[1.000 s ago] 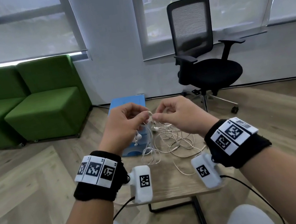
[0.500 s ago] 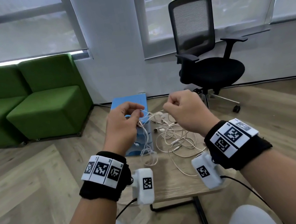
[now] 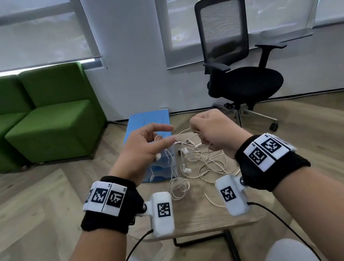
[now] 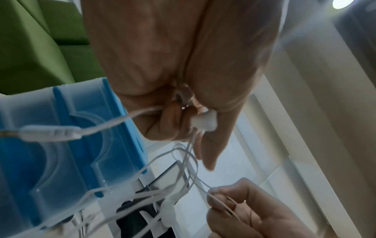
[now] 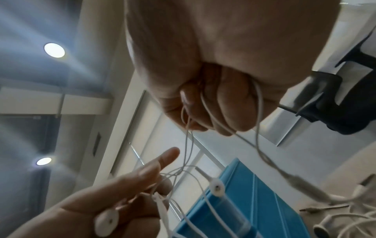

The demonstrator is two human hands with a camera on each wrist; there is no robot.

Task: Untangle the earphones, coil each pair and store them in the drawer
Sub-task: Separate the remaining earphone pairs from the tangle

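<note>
Hands (image 3: 146,148) now wider apart, left fingers (image 3: 161,128) newly extended.

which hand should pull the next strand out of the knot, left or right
Probably the left hand. Its index finger and thumb are extended and free, though its lower fingers pinch an earbud. The right hand is fisted round several earphone cords, so it can anchor them.
</note>
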